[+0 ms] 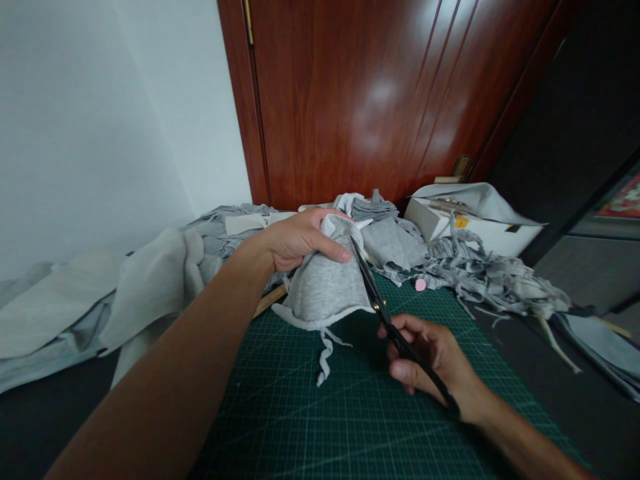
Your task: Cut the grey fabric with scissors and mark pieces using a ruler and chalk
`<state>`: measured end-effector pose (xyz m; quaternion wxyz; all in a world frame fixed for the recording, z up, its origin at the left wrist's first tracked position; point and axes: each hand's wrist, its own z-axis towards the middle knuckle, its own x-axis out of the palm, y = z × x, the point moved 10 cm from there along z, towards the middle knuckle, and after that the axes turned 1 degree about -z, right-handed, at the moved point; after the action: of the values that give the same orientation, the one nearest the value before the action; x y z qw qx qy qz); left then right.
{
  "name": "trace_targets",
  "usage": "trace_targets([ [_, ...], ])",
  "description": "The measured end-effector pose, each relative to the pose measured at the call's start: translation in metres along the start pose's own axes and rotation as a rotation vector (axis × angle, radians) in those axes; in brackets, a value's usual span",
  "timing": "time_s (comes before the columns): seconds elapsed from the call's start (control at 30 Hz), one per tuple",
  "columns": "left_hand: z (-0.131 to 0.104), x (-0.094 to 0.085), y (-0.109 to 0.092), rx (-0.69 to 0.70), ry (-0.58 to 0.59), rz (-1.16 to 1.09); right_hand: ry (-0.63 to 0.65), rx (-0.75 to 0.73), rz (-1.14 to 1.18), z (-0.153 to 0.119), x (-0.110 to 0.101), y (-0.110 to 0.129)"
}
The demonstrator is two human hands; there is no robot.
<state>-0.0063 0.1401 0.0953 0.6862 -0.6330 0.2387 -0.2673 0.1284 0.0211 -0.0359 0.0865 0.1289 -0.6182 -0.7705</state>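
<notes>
My left hand (313, 239) pinches a piece of light grey knit fabric (327, 288) between thumb and fingers, holding it up above a green cutting mat (280, 400). A thin curled strip (325, 360) dangles from the fabric's lower edge. In my right hand (425, 353) is a pair of black scissors (373, 287), fingers at the handles. Their blades point up and away along the right edge of the fabric, the tip close to my left thumb. Whether the blades are touching the cloth I cannot tell.
Grey fabric pieces (145, 280) are heaped at the left, and more cloth (393, 240) lies behind the mat. Tangled offcuts (490, 270) run along the right side, near a white box (450, 223). A pink round object (421, 285) sits on the mat. Beyond stands a brown wooden door (345, 100).
</notes>
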Motion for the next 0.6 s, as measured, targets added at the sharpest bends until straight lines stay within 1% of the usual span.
trace_targets([
  [0.13, -0.0002, 0.0049, 0.0018, -0.009, 0.02, 0.018, 0.0, -0.012, -0.002, 0.0008, 0.0002, 0.0034],
  [0.6, -0.0019, 0.0041, -0.0021, -0.015, -0.012, 0.048, -0.043, 0.051, -0.055, -0.0011, 0.0021, 0.0053],
])
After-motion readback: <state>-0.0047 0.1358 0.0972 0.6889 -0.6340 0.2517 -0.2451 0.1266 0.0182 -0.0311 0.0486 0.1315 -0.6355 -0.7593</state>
